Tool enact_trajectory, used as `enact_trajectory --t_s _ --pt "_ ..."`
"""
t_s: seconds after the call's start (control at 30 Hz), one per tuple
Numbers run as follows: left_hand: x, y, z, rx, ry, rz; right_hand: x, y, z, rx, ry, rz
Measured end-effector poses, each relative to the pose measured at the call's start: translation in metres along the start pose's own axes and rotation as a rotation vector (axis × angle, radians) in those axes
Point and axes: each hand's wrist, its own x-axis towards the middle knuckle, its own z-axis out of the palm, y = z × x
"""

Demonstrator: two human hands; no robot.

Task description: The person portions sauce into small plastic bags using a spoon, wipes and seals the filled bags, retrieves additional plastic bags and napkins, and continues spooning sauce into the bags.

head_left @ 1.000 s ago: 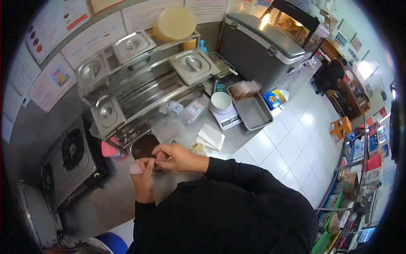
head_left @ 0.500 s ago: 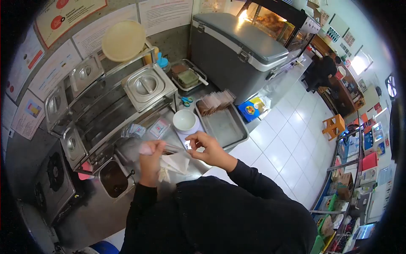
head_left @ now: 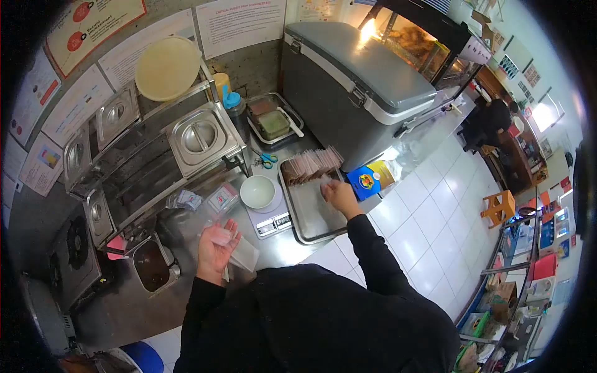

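Note:
My left hand is palm up over the counter, its fingers partly curled around some pinkish, clear plastic that looks like small bags. My right hand reaches over the metal tray, fingertips pinched on a small clear packet beside a row of similar packets with brown contents. Left of the tray, a white bowl rests on a digital scale. White paper lies beside my left hand, and a clear plastic pack is just beyond it.
A rack with lidded steel pans stands at the left, near a stove and a sunken brown-filled pan. Blue scissors lie behind the bowl. A large grey cooler stands at the back; a blue-yellow pack is by the tray.
My right hand has moved from near my left hand, where it pinched clear plastic, rightward to the packets in the tray. My left hand has lowered slightly and turned palm up.

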Motion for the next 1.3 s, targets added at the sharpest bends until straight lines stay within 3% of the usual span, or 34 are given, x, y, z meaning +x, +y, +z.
enact_trajectory --t_s 0.13,0.37,0.73,0.8,0.83,0.87,0.97,1.03,1.1,1.17,1.23,1.3 --pt "-0.006 -0.003 -0.022 -0.060 0.155 -0.024 0.024 0.024 -0.002 -0.031 0.094 0.093" --pt "-0.022 0.001 -0.033 0.002 0.185 0.027 0.036 0.063 0.006 -0.079 0.178 0.168" --pt "-0.024 0.003 -0.025 0.097 0.266 0.098 0.036 0.070 0.015 0.114 0.270 0.343" --pt "-0.020 0.003 -0.032 0.115 0.292 0.093 0.032 0.071 0.019 -0.275 0.392 0.210" --pt "-0.023 0.007 -0.035 0.136 0.311 0.083 0.025 0.046 0.010 -0.145 0.366 0.196" --pt "-0.029 0.011 -0.033 0.151 0.265 0.085 0.021 0.028 0.010 -0.136 0.457 0.046" --pt "-0.040 0.016 -0.021 0.266 0.250 0.161 0.003 -0.046 0.036 0.238 0.241 -0.119" --pt "-0.044 0.022 -0.017 0.362 0.261 0.145 -0.028 -0.109 0.063 0.387 -0.232 -0.198" --pt "-0.049 0.026 -0.013 0.375 0.219 0.186 -0.059 -0.190 0.073 0.505 -0.538 -0.282" --pt "-0.055 0.036 -0.021 0.393 0.157 0.224 -0.077 -0.239 0.092 0.610 -0.643 -0.348" --pt "-0.061 0.050 -0.040 0.414 -0.076 0.176 -0.085 -0.263 0.119 0.620 -0.733 -0.347" --pt "-0.076 0.064 -0.057 0.504 -0.050 0.193 -0.092 -0.286 0.134 0.626 -0.826 -0.343"
